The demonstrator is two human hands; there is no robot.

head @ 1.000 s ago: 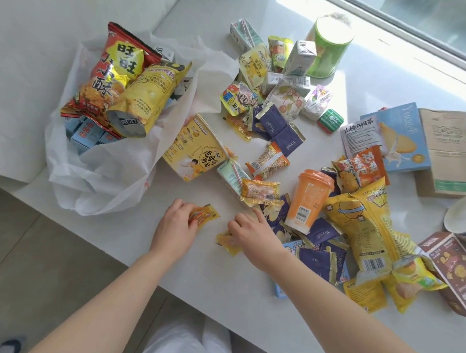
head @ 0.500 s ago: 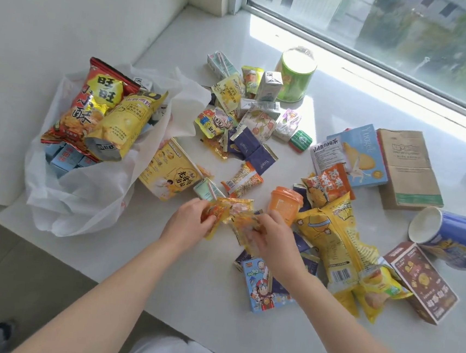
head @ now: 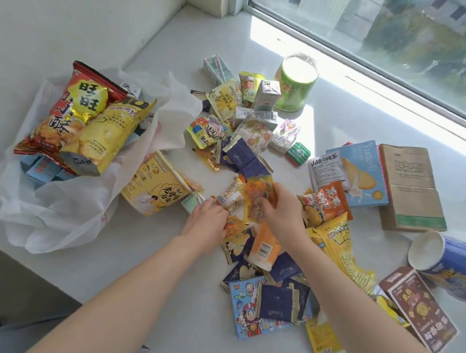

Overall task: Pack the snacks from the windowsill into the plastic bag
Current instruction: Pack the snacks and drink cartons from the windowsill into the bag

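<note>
Snacks are spread across the windowsill (head: 335, 81), mid-frame to right; plastic bag (head: 52, 210) sits at left, mouth open, already holding a red chip bag (head: 73, 109) and a yellow one (head: 107, 135). The small sachets look light, crinkly and slick; probably best pinched by the sealed edges or scooped several at once. Right hand (head: 282, 209) pinches an orange sachet (head: 255, 198), centre frame. Left hand (head: 207, 222) has fingers curled around small wrappers (head: 234, 227) just beside it.

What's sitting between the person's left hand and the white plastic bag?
In the head view, a yellow snack box lies between the left hand and the plastic bag, with a small mint-green carton beside it.
</note>
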